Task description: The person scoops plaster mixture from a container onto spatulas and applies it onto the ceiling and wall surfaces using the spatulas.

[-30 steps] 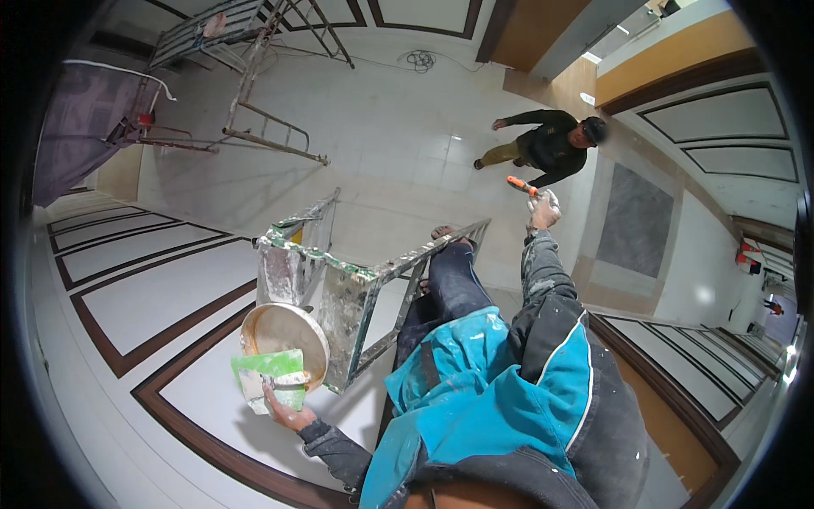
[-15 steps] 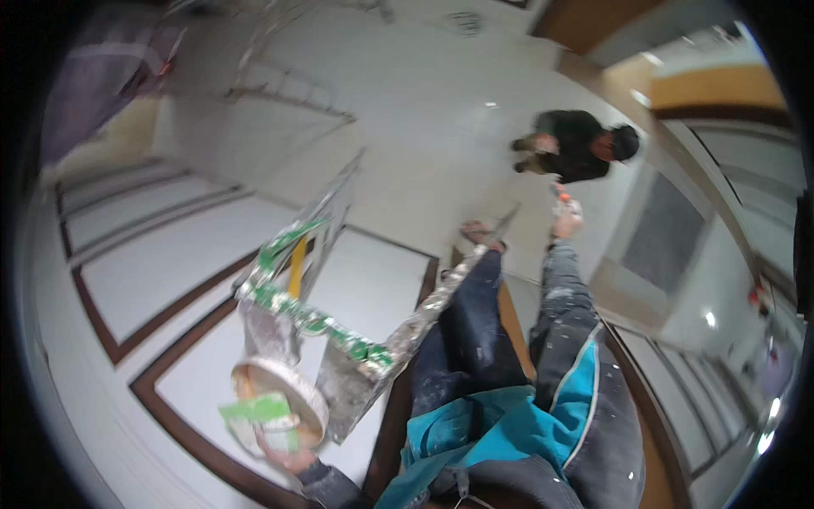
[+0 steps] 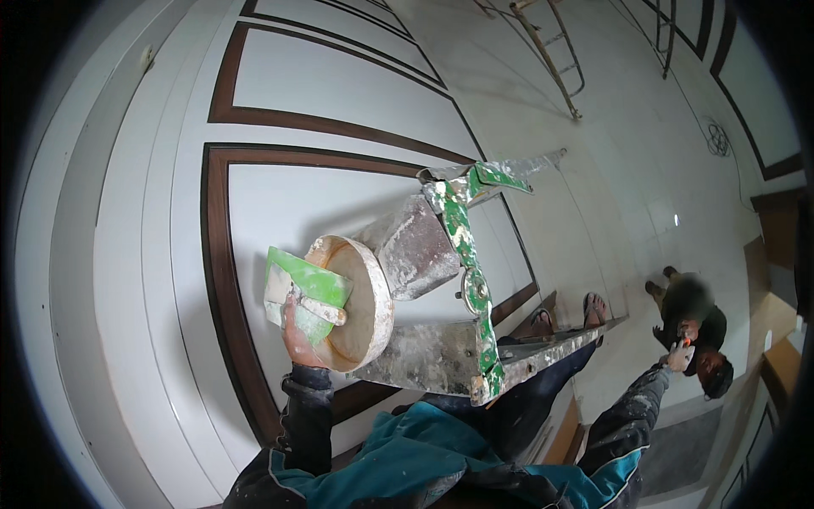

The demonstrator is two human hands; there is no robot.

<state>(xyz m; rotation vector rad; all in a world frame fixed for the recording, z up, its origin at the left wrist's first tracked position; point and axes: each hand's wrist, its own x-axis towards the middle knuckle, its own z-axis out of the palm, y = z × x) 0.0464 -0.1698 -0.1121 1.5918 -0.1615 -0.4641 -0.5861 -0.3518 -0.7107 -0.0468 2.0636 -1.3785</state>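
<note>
My left hand [image 3: 298, 339] is closed round the pale handle of a green float [image 3: 326, 282] smeared with white plaster. The float lies across the rim of a round, plaster-crusted tub [image 3: 381, 293], close to the panelled wall. Beside the tub stands a paint-spattered stepladder [image 3: 462, 242] with green top fittings. At the end of my outstretched right arm, my right hand [image 3: 678, 357] is closed on a small orange-tipped tool [image 3: 685, 342]. Most of that tool is hidden, so its kind does not show.
A person in dark clothes [image 3: 716, 327] stands on the floor below, overlapping my right hand in view. Another ladder [image 3: 551, 55] stands farther off, and a coiled cable [image 3: 717, 140] lies on the floor. Brown moulding [image 3: 219, 254] frames the white wall panels.
My view has swung left toward the wall, so the tub, ladder and person appear farther right. My left hand still holds the float at the tub; my right arm stays stretched out.
</note>
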